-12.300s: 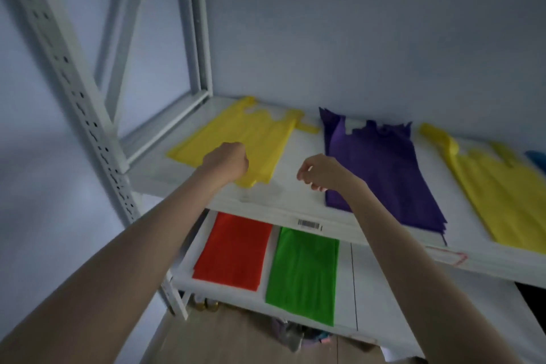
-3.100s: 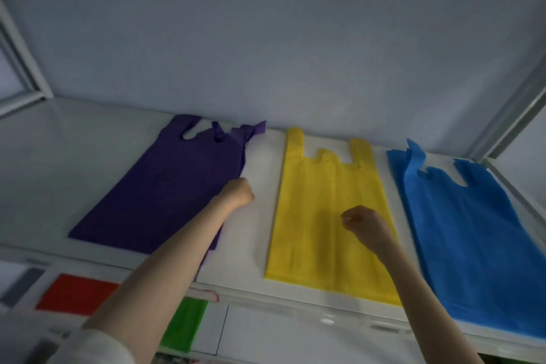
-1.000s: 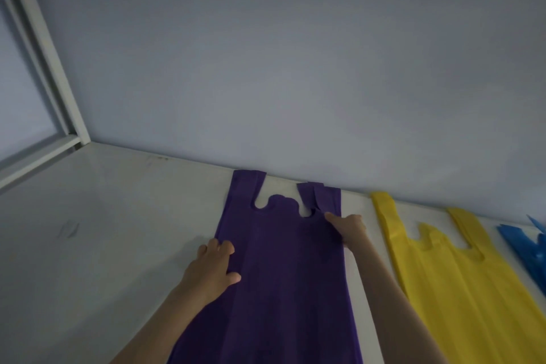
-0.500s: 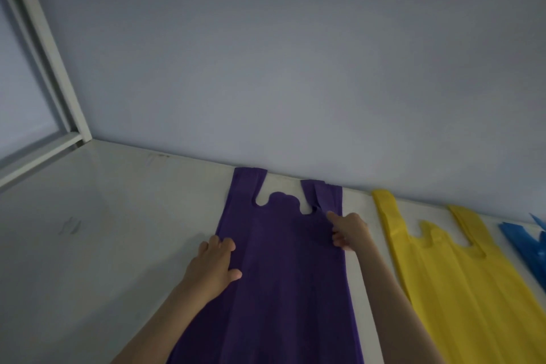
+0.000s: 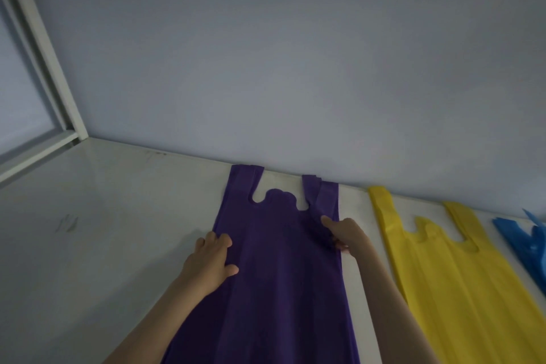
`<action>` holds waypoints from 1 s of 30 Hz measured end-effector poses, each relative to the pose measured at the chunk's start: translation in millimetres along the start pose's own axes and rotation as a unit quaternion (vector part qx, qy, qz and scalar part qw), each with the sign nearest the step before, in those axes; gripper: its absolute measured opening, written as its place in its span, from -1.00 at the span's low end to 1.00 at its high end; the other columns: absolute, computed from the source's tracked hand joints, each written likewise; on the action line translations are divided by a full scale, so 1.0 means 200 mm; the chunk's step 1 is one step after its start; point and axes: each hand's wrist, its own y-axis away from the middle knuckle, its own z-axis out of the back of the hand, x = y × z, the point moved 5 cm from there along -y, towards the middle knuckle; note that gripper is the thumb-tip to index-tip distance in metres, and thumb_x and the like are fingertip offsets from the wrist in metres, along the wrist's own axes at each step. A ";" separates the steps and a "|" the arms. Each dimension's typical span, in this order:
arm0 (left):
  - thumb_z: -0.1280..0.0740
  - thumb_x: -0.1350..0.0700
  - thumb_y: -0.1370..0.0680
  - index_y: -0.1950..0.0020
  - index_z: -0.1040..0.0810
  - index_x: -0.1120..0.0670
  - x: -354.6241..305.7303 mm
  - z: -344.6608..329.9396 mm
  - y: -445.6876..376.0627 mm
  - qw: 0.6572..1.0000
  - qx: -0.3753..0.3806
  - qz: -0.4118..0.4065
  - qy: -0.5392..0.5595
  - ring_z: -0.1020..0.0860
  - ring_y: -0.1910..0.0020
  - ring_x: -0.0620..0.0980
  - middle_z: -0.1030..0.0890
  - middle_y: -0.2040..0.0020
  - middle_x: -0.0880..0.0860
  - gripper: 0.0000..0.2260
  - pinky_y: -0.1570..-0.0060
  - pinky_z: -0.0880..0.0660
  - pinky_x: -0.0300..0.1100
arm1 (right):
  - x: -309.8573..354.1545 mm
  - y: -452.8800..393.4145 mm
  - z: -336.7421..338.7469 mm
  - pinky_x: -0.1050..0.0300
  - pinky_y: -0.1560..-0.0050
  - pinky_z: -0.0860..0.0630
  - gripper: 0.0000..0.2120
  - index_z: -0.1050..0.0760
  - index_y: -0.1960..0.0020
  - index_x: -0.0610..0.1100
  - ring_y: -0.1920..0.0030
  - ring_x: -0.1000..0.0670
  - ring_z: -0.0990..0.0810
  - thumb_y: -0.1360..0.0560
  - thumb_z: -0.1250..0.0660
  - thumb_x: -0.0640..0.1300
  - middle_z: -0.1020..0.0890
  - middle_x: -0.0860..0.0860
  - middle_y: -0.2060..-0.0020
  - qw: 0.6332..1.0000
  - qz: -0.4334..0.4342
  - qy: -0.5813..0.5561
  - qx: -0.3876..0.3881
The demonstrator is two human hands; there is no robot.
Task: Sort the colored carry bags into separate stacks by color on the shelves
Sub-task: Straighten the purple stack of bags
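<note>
A purple carry bag (image 5: 274, 275) lies flat on the white shelf (image 5: 112, 230), its handles against the back wall. My left hand (image 5: 211, 260) rests on the bag's left edge, fingers fairly straight and thumb lying on the fabric. My right hand (image 5: 344, 235) is at the bag's right edge below the right handle; its forefinger points along the fabric and the other fingers pinch the edge, which wrinkles there. To the right lie a yellow bag (image 5: 455, 281) and, at the frame's edge, a blue bag (image 5: 526, 242).
The pale wall (image 5: 295, 68) rises straight behind the shelf. A white upright post and rail of the rack (image 5: 50, 62) stand at the far left corner. Bare shelf surface stretches left of the purple bag.
Over the last second my right hand slid a little toward me along the purple bag's right edge and curled on it. My left hand has stayed on the left edge.
</note>
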 end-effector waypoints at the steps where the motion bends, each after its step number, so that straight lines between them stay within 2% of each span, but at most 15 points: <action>1: -0.27 0.00 -0.57 -0.39 -0.27 0.06 0.00 0.00 0.00 1.000 0.000 0.001 0.001 -0.29 -0.34 0.02 -0.29 -0.33 0.05 -0.58 -0.29 -0.39 -0.12 | 0.02 -0.01 0.00 0.16 0.29 -0.43 -0.62 -0.44 0.03 -0.26 0.27 -0.06 -0.49 -0.53 -0.22 0.10 -0.53 -0.12 0.23 0.999 0.038 0.005 -0.015; 4: -0.27 -0.01 -0.57 -0.38 -0.27 0.06 0.00 0.00 0.00 1.000 0.000 0.000 0.001 -0.29 -0.34 0.02 -0.29 -0.33 0.05 -0.57 -0.28 -0.39 -0.12 | 0.09 -0.02 -0.03 0.06 0.05 -0.46 -0.59 -0.47 -0.16 -0.29 0.06 -0.10 -0.53 -0.54 -0.23 0.04 -0.55 -0.13 0.05 0.992 0.087 -0.095 -0.008; 7: -0.27 -0.01 -0.57 -0.38 -0.27 0.05 0.00 0.00 0.00 1.000 0.002 0.001 0.009 -0.28 -0.34 0.02 -0.28 -0.33 0.05 -0.58 -0.29 -0.39 -0.11 | 0.12 -0.02 -0.06 0.05 -0.01 -0.52 -0.60 -0.47 -0.18 -0.31 0.06 -0.11 -0.56 -0.52 -0.30 -0.01 -0.58 -0.16 0.01 0.975 0.041 -0.208 0.061; 9: -0.27 0.00 -0.57 -0.37 -0.27 0.06 0.00 0.00 0.00 1.000 0.005 0.001 0.014 -0.28 -0.34 0.02 -0.29 -0.33 0.05 -0.59 -0.29 -0.39 -0.11 | 0.12 -0.05 -0.07 0.05 0.03 -0.54 -0.64 -0.51 -0.13 -0.31 0.13 -0.12 -0.58 -0.50 -0.33 -0.04 -0.61 -0.18 0.07 0.966 0.015 -0.243 0.085; 12: -0.27 0.00 -0.57 -0.37 -0.27 0.06 0.00 0.00 0.01 1.000 0.007 0.000 0.018 -0.28 -0.33 0.01 -0.29 -0.32 0.05 -0.59 -0.28 -0.39 -0.13 | 0.16 -0.07 -0.03 0.10 0.28 -0.54 -0.89 -0.51 0.01 -0.27 0.30 -0.08 -0.54 -0.50 -0.30 -0.25 -0.57 -0.15 0.26 0.950 0.024 -0.306 0.061; 14: -0.27 0.00 -0.57 -0.37 -0.26 0.06 0.00 -0.01 0.01 1.000 0.009 -0.001 0.020 -0.28 -0.33 0.01 -0.28 -0.32 0.05 -0.59 -0.28 -0.38 -0.13 | 0.18 -0.08 0.03 0.18 0.42 -0.51 -0.82 -0.47 -0.02 -0.27 0.37 -0.07 -0.49 -0.45 -0.23 -0.41 -0.53 -0.14 0.32 0.942 0.046 -0.333 0.011; 16: -0.27 0.01 -0.57 -0.37 -0.26 0.06 0.00 -0.01 0.00 1.000 0.013 -0.002 0.017 -0.28 -0.33 0.02 -0.28 -0.33 0.06 -0.59 -0.27 -0.38 -0.13 | 0.17 -0.09 0.05 0.19 0.44 -0.48 -0.77 -0.43 -0.03 -0.28 0.37 -0.07 -0.47 -0.42 -0.19 -0.46 -0.53 -0.18 0.29 0.948 0.048 -0.314 -0.013; 18: -0.27 0.01 -0.56 -0.37 -0.26 0.07 0.00 -0.01 0.00 1.000 0.021 -0.002 0.015 -0.28 -0.33 0.02 -0.28 -0.33 0.06 -0.59 -0.26 -0.37 -0.13 | 0.15 -0.10 0.05 0.16 0.35 -0.43 -0.74 -0.41 -0.09 -0.29 0.25 -0.11 -0.49 -0.42 -0.21 -0.44 -0.56 -0.27 0.07 0.967 0.034 -0.254 -0.007; 20: -0.27 0.01 -0.56 -0.36 -0.27 0.07 0.00 -0.01 -0.01 0.999 0.034 0.002 0.015 -0.29 -0.33 0.02 -0.29 -0.33 0.06 -0.59 -0.25 -0.37 -0.14 | 0.14 -0.11 0.04 0.15 0.26 -0.40 -0.65 -0.39 -0.22 -0.31 0.06 -0.11 -0.46 -0.44 -0.25 -0.39 -0.53 -0.27 -0.13 0.981 0.026 -0.192 0.011; 22: -0.26 -0.02 -0.57 -0.35 -0.28 0.08 0.01 0.00 -0.02 0.999 0.034 0.013 0.014 -0.30 -0.33 0.03 -0.31 -0.32 0.07 -0.60 -0.26 -0.37 -0.13 | 0.14 -0.09 0.04 0.17 0.26 -0.40 -0.61 -0.35 -0.29 -0.35 0.01 -0.09 -0.44 -0.47 -0.25 -0.38 -0.51 -0.19 -0.06 0.985 0.036 -0.166 0.017; 26: -0.17 -0.09 -0.60 -0.45 -0.22 0.10 0.00 0.04 -0.08 0.999 -0.023 0.026 0.001 -0.25 -0.39 0.08 -0.26 -0.41 0.07 -0.52 -0.33 -0.35 -0.05 | 0.08 -0.10 0.06 0.09 0.15 -0.38 -0.58 -0.33 -0.31 -0.37 0.05 -0.11 -0.39 -0.45 -0.24 -0.40 -0.43 -0.18 0.04 0.992 0.037 -0.113 -0.037; 28: -0.13 -0.10 -0.61 -0.51 -0.14 0.05 -0.01 0.03 -0.11 1.000 -0.022 0.011 -0.018 -0.21 -0.44 0.08 -0.19 -0.47 0.04 -0.48 -0.36 -0.31 -0.04 | 0.06 -0.09 0.05 0.07 0.15 -0.42 -0.54 -0.32 -0.35 -0.32 0.03 -0.13 -0.42 -0.46 -0.25 -0.37 -0.47 -0.24 -0.04 0.996 0.042 -0.059 -0.049; 30: -0.12 -0.09 -0.62 -0.51 -0.16 0.04 -0.01 0.02 -0.14 0.999 -0.004 0.005 -0.039 -0.23 -0.43 0.08 -0.21 -0.47 0.04 -0.50 -0.37 -0.30 -0.05 | 0.06 -0.08 0.05 0.01 -0.02 -0.48 -0.52 -0.31 -0.39 -0.27 -0.06 -0.16 -0.48 -0.49 -0.28 -0.31 -0.48 -0.25 -0.22 0.996 0.061 -0.015 -0.062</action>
